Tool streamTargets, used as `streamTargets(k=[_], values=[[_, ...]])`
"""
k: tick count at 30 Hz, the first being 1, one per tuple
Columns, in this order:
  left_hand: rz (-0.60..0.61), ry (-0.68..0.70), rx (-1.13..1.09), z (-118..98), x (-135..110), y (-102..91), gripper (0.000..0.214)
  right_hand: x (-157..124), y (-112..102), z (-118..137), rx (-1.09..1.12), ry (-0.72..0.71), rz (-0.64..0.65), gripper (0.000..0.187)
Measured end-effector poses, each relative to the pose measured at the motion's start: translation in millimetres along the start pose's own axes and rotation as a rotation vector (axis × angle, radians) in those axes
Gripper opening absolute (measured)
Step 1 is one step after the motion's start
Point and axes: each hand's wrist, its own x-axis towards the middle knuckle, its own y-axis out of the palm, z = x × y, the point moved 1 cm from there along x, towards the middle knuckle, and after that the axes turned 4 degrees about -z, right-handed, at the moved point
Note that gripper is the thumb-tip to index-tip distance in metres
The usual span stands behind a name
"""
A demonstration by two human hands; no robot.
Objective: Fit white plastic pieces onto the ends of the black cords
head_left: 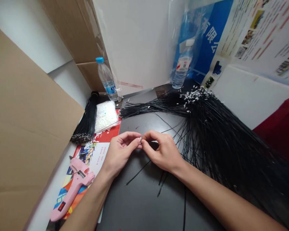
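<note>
Nearest to me, at the lower left, a pink glue gun lies on a printed sheet at the edge of the dark surface, with a cardboard panel standing just beside it. A few loose wires lie on the surface under the wrists. Above them, both hands meet at the middle. The left hand and the right hand are each pinched shut, thumb against forefinger, on one small white piece held between the touching fingertips. I cannot tell whether a wire end sits in it. To the right of the hands a large pile of black wires fans across the surface, some ends tipped with white bits. To the left, past the sheet, a bag of white pieces lies beside a tied black bundle. Farther back a blue-capped bottle stands near the cardboard, a second bottle stands behind clear plastic, and a poster leans at the far right.
</note>
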Motion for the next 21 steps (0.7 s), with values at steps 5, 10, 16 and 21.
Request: streamTargets(k=[5, 10, 16, 21], values=[[-0.033, 0.079, 0.053, -8.6, 0.0, -0.4, 0.036, 2.4, -11.3, 2.5, -0.186, -0.065, 0.031, 0.009], [-0.116, 0.12, 0.109, -12.1, 1.1, -7.7, 0.038, -0.7, -22.8, 13.4, -0.434, -0.094, 0.098, 0.017], [-0.105, 0.126, 0.252, -3.9, 4.5, -13.7, 0.034, 14.2, -44.0, 19.3, -0.668, 0.055, 0.209, 0.015], [-0.084, 0.32, 0.617, -2.9, 2.3, -15.8, 0.019, 75.3, -123.3, 10.5, -0.993, 0.246, 0.014, 0.023]])
